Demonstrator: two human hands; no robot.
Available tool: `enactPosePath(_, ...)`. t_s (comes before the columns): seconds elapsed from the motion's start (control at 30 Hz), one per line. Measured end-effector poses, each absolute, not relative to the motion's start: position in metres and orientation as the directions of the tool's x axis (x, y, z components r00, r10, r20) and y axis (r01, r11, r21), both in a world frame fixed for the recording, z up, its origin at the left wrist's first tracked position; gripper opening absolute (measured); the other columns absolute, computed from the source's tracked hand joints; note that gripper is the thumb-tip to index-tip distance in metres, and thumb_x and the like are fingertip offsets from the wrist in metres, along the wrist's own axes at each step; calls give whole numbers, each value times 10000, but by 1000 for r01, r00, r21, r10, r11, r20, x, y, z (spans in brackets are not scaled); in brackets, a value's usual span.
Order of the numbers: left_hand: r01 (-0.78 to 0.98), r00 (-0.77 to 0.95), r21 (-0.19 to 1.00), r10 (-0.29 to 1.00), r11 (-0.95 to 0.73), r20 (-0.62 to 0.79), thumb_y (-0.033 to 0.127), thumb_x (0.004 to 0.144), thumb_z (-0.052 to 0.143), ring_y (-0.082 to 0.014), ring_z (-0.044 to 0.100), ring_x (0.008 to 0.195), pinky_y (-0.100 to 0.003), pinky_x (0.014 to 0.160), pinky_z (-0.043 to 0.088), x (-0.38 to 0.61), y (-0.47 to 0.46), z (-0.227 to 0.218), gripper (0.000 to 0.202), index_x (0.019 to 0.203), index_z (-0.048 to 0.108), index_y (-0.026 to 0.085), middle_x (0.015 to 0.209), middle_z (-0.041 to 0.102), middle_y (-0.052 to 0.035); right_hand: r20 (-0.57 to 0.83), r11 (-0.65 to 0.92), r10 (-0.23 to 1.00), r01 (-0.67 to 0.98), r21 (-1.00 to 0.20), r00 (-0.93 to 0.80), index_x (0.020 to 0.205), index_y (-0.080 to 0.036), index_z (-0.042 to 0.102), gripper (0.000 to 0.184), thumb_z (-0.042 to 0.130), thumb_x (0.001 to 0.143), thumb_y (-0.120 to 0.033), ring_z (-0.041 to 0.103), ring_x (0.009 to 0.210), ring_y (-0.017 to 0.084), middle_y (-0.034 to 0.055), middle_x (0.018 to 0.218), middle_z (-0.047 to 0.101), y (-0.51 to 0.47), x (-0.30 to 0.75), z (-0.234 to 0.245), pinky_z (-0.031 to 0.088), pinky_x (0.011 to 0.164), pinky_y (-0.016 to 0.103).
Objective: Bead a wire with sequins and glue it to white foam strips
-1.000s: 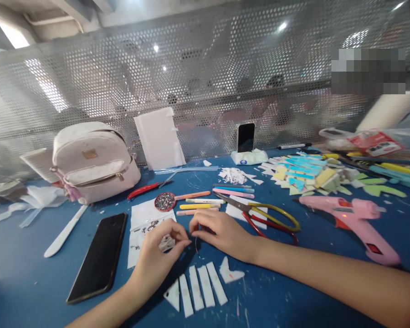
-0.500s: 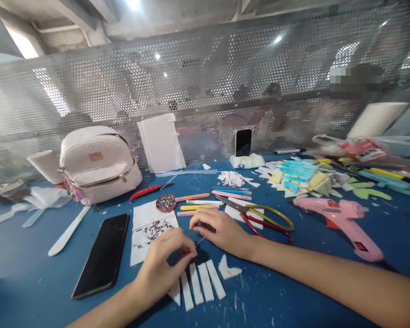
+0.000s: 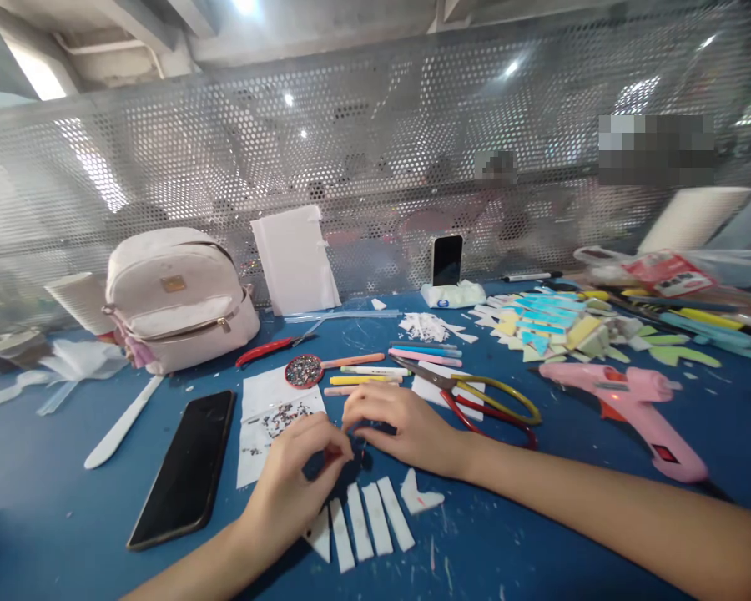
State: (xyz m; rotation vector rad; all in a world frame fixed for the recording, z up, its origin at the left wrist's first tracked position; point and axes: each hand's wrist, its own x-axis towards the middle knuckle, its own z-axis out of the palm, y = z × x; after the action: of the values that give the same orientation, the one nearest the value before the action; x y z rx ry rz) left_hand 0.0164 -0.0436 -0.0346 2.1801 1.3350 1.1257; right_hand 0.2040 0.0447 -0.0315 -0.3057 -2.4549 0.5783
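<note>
Narrow white strips (image 3: pixel 370 519) lie parallel just beside the left hand (image 3: pixel 300 476).

No legible text anywhere in frame. Candidates, all too small or blurred:
- print on the red-and-white plastic packet (image 3: pixel 667 271), far right
- small tan square badge (image 3: pixel 173 284) on the pale pink leather backpack (image 3: pixel 181 321), far left
- red label (image 3: pixel 663 453) on the pink plastic glue gun (image 3: pixel 626 396), near right
- barrel print on the white marker pen (image 3: pixel 375 370), centre

Black flat smartphone (image 3: pixel 184 467) near left and upright black smartphone (image 3: pixel 446 260) far centre: screens dark.
</note>
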Motion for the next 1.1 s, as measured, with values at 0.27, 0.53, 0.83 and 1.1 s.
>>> enactPosePath(0.27,564,124,722,906,-401,406,38,797,564,-146,593,672,-245,657,448,17,-43,-37,175,725,613,190,709,617,12,529,882,309,30,-470,-791,919,-175,630,101,556,950,-236,604,896,174,43,900,651,44,206,-32,458,839,311)
enactPosePath(0.53,661,223,640,916,-393,332,265,802,668,-203,633,817,-302,784,474,-40,-12,-11,99,883,666,209,879,707,-32,511,864,420,158,-478,-750,907,-189,569,127,478,983,-232,577,844,171,35,887,617,43,206,-30,454,782,312)
enactPosePath(0.83,775,216,597,975,-207,58,287,757,665,-197,646,673,-263,665,463,-109,15,-18,144,670,712,182,707,737,-20,509,855,423,143,-499,-750,894,-189,561,87,508,963,-196,562,802,151,23,880,606,42,206,-29,452,770,301)
enactPosePath(1.1,792,236,574,972,-207,24,269,768,648,-195,638,685,-263,659,462,-104,14,-17,121,701,701,183,734,734,-26,500,857,416,143,-496,-759,898,-185,565,71,524,954,-172,558,821,149,20,878,597,42,207,-28,437,769,290)
